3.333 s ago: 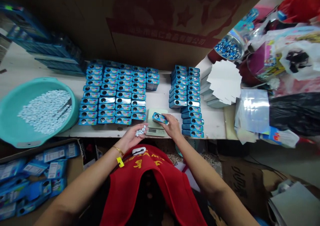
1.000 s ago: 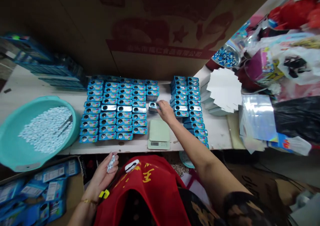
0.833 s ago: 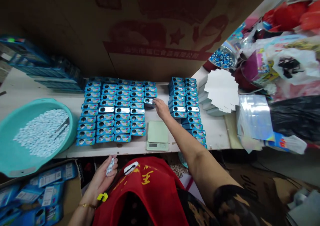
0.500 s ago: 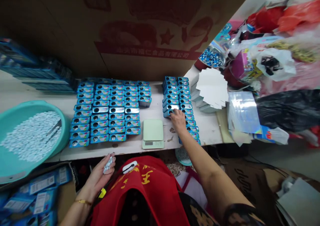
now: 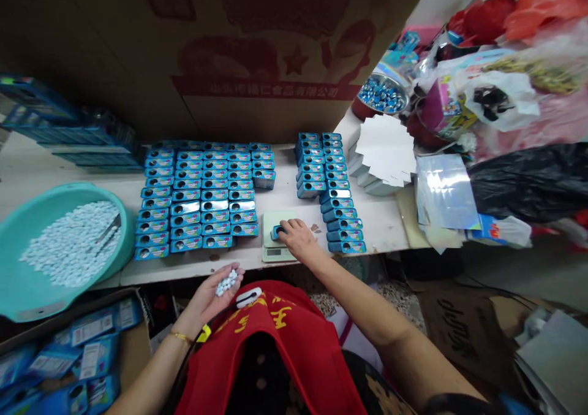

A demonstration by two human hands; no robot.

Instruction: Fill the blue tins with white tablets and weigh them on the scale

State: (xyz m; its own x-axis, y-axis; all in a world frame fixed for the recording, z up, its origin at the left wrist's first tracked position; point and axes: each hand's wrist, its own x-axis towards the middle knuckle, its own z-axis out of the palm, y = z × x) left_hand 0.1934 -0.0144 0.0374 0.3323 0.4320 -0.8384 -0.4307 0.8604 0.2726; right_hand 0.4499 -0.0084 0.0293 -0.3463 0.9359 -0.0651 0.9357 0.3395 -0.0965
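Your right hand (image 5: 298, 240) is grasping a small blue tin (image 5: 277, 232) by its far side, fingers laid over the top, with the tin at the plate of the pale green scale (image 5: 271, 245); you can't tell from here whether it rests on the plate or sits just above it. Your left hand (image 5: 210, 296) is turned palm up in front of the table (image 5: 285, 188) edge, fingers curled round a small heap of white pellets (image 5: 226, 284). A gold bracelet (image 5: 181, 336) circles that wrist, and your red apron (image 5: 316, 357) lies between your arms.

Just left of the scale you have a block of blue tins (image 5: 199, 203) in close columns, the round holes facing up. To its right stand two more columns of tins (image 5: 331, 188), with a stack of white cards (image 5: 386, 148) beside them.

Farther left, the turquoise basin (image 5: 127, 237) holds more pellets (image 5: 68, 243) and a grey tool (image 5: 109, 228). Behind the tins rises a large cardboard box (image 5: 275, 108) with red print
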